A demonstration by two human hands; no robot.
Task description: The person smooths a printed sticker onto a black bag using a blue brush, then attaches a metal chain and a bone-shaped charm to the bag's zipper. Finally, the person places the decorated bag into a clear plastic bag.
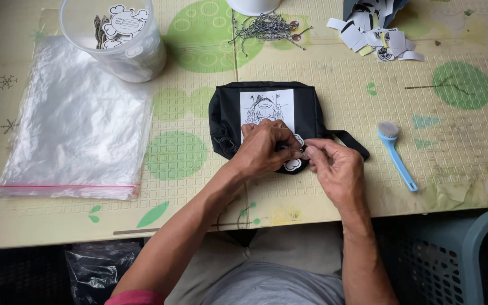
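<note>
On the table (pixel 323 203), I take the black pouch (pixel 230 113) at centre as landmark. Left of the pouch lies a stack of clear zip bags (pixel 80 124), none filled as far as I can see. Behind-left of the pouch stands a clear tub (pixel 136 56) holding cut-out tags (pixel 122 22). Behind the pouch lie loose cords (pixel 266 27); behind-right, paper scraps (pixel 368 36). Right of the pouch lies a blue brush (pixel 397 158). My left hand (pixel 264 149) and right hand (pixel 334 166) are closed in a pinch on a white tag (pixel 293 164) at the pouch's near edge. I judge attachment under way, bagging not done.
</note>
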